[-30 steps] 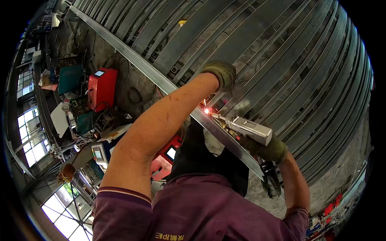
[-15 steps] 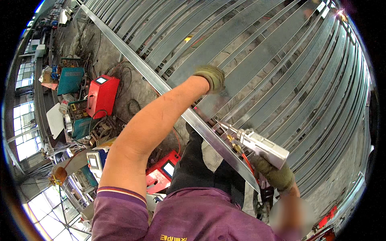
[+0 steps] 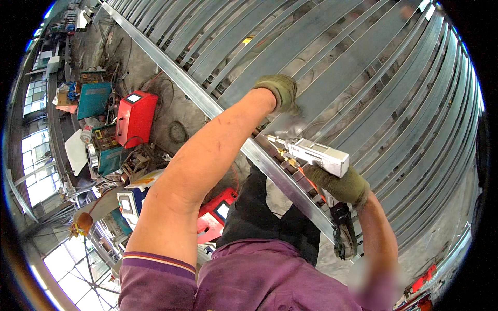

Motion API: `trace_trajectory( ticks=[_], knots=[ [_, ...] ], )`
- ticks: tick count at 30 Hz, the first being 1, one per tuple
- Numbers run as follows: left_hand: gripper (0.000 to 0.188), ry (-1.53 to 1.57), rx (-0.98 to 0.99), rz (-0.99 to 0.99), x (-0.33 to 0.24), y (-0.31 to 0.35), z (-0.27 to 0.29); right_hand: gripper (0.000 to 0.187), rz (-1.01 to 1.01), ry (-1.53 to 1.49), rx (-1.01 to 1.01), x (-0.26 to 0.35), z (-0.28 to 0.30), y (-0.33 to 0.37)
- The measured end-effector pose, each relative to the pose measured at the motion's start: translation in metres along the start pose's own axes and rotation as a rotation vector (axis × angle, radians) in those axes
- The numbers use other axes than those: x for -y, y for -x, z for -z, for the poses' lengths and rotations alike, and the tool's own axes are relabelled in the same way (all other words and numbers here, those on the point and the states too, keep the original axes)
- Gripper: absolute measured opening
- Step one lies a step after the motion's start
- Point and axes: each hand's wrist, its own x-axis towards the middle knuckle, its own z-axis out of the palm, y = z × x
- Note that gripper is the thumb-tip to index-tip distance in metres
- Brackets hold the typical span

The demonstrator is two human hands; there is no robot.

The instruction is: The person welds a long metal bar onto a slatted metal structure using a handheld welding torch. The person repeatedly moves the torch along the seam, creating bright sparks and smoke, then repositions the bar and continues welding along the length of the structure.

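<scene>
My olive-gloved right grip (image 3: 342, 184) wraps a silver, boxy torch (image 3: 319, 155), its nozzle (image 3: 277, 140) near the shiny steel rail (image 3: 179, 79). My olive-gloved left grip (image 3: 280, 89) sits beyond, over grey flat slats (image 3: 358, 57) — pinching or not, I can't tell. A wrist slip could scorch it.

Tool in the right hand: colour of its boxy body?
Silver. The tool shows best in the head view.

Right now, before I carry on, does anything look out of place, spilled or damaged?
Nothing looks plainly spilled or damaged near the right hand and its silver welding gun. What looks untidy is a dark coil, apparently cable or hose, lying loose on the floor, right of the upper red machine.
</scene>
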Motion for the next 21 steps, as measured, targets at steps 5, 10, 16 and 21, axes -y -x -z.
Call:
trace_trajectory(
  ticks=[5,10,16,21],
  knots=[
    [0.06,0.013,-0.007,0.029,0.003,-0.003,-0.003,0.042,0.194,0.011,0.058,-0.027,-0.003,-0.019],
    [0.062,0.026,0.014,0.03,-0.001,0.0,0.002,0.043,0.149,-0.005,0.082,-0.025,-0.002,-0.021],
    [0.063,0.015,0.027,0.021,-0.002,-0.002,0.004,0.044,0.156,0.024,0.101,-0.029,-0.002,-0.023],
    [0.067,0.005,0.01,-0.022,0.008,-0.011,-0.008,0.048,0.08,0.022,0.136,-0.009,-0.002,-0.021]
  ],
)
